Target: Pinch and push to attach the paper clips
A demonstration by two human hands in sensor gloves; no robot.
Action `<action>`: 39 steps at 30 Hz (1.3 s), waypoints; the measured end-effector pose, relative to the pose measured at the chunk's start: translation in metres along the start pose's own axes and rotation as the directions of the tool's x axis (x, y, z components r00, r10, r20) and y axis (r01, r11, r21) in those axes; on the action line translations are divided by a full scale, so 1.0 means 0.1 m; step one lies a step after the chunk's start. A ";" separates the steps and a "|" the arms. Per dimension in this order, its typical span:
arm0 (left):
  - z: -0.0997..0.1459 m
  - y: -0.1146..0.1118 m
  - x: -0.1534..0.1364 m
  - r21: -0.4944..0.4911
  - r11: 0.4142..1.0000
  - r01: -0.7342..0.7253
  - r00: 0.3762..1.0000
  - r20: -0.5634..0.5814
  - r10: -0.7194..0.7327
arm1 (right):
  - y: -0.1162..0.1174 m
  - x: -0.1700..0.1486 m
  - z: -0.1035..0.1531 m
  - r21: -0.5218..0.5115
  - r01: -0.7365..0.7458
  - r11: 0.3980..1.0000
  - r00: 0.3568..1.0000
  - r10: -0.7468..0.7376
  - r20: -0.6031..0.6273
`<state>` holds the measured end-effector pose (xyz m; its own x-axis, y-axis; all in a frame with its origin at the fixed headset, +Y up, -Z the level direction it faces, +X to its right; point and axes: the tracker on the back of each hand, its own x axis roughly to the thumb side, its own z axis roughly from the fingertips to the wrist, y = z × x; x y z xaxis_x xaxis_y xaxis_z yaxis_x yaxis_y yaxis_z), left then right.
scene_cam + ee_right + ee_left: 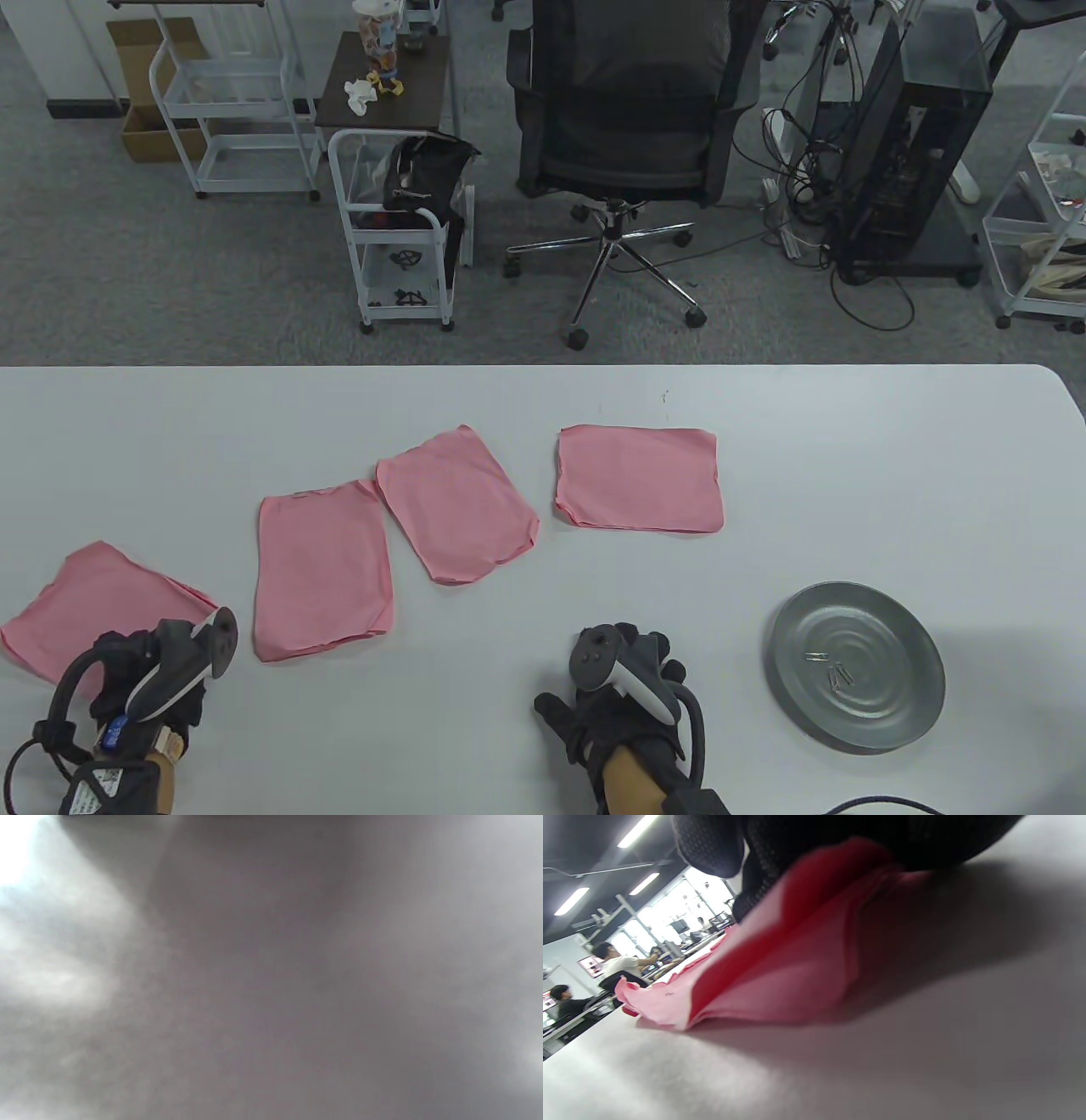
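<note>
Table view: at the tabletop's near left corner, the left hand (148, 679) rests on the leftmost pink paper stack (93, 594); the left wrist view shows its fingers (806, 840) pressing that stack's lifted edge, the exact grip unclear. Three more pink stacks (458, 505) lie along the middle. The right hand (624, 688) lies flat, fingers relaxed, at the near edge. Paper clips (836, 675) sit in a metal dish (882, 722) near the right edge.
</note>
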<state>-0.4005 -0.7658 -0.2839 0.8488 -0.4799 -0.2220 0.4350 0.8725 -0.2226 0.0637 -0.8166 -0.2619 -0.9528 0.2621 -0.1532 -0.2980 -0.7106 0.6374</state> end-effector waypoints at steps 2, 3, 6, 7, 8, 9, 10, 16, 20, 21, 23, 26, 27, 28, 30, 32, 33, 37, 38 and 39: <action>0.02 0.06 -0.20 0.030 0.987 -0.155 0.987 -0.041 0.156 | 0.00 0.00 0.00 -0.002 0.001 1.000 1.000 -0.001 0.001; 0.05 0.09 -0.30 0.049 0.974 -0.222 0.973 -0.056 0.225 | 0.00 0.00 0.00 -0.001 0.002 1.000 1.000 -0.002 0.002; 0.17 0.19 -0.66 0.133 0.878 -0.460 0.880 -0.060 0.470 | 0.00 0.00 0.00 0.005 0.003 1.000 1.000 -0.003 -0.001; 0.21 0.22 -0.75 0.164 0.845 -0.509 0.851 -0.055 0.523 | 0.00 0.00 0.00 0.006 0.002 1.000 1.000 -0.002 -0.001; 0.27 0.27 -0.85 0.207 0.800 -0.563 0.812 -0.044 0.582 | -0.01 0.00 0.00 0.008 0.002 1.000 1.000 -0.002 -0.001; 0.34 0.34 -0.95 0.258 0.742 -0.619 0.765 -0.015 0.644 | -0.01 0.00 0.00 0.010 0.006 1.000 1.000 -0.006 0.001; 0.39 0.38 -1.00 0.288 0.705 -0.648 0.737 0.006 0.676 | -0.01 0.00 0.00 0.009 0.010 1.000 1.000 -0.010 0.004; 0.72 0.65 -0.97 0.113 0.016 -0.993 0.071 0.503 0.861 | -0.23 -0.02 0.17 -0.005 0.334 0.943 0.920 -0.325 0.220; 0.83 0.84 -0.24 -0.426 -0.472 -0.771 -0.636 0.479 0.605 | -0.15 0.32 0.40 0.405 0.657 0.636 0.461 -0.764 0.451; 0.87 0.87 -0.09 -0.488 -0.490 -0.722 -0.689 0.446 0.571 | -0.09 0.42 0.43 0.513 0.643 0.569 0.369 -0.817 0.444; 1.03 0.93 0.28 -0.604 -0.500 -0.621 -0.771 0.352 0.531 | 0.11 0.67 0.52 0.754 0.557 0.347 0.103 -0.930 0.352; 1.31 1.03 0.67 -0.726 -0.394 -0.564 -0.775 0.299 0.557 | 0.26 0.95 0.80 0.897 0.426 0.120 -0.210 -0.951 0.227; 1.36 1.04 0.72 -0.733 -0.359 -0.577 -0.758 0.318 0.570 | 0.22 0.95 0.85 0.883 0.448 0.139 -0.235 -0.935 0.267; 1.41 1.05 0.77 -0.739 -0.338 -0.583 -0.754 0.337 0.563 | 0.16 0.92 0.90 0.851 0.497 0.170 -0.258 -0.908 0.332; 1.47 1.03 0.82 -0.748 -0.332 -0.575 -0.755 0.330 0.566 | 0.01 0.78 0.95 0.764 0.625 0.162 -0.310 -0.846 0.433; 1.50 1.00 0.91 -0.773 -0.293 -0.563 -0.734 0.305 0.607 | -0.13 0.59 0.95 0.711 0.692 0.126 -0.364 -0.790 0.494; 1.49 0.97 0.97 -0.783 -0.259 -0.565 -0.706 0.297 0.643 | -0.19 0.50 0.94 0.678 0.726 0.119 -0.366 -0.767 0.527; 1.27 0.77 1.17 -0.859 -0.047 -0.509 -0.503 0.253 0.826 | -0.53 0.18 0.98 0.426 0.860 0.281 -0.172 -0.626 0.760; 1.19 0.70 1.17 -0.856 -0.051 -0.515 -0.476 0.236 0.847 | -0.59 0.15 1.01 0.351 0.873 0.339 -0.084 -0.606 0.791; 1.13 0.64 1.14 -0.848 -0.074 -0.524 -0.452 0.203 0.868 | -0.63 0.12 1.04 0.265 0.864 0.429 0.022 -0.556 0.831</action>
<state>-0.2418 -0.7541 -0.2164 0.0548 0.9934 0.1003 -0.7321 0.1083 -0.6726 0.0774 -0.7007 -0.2258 0.1934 0.9432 0.2700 -0.9353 0.0942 0.3410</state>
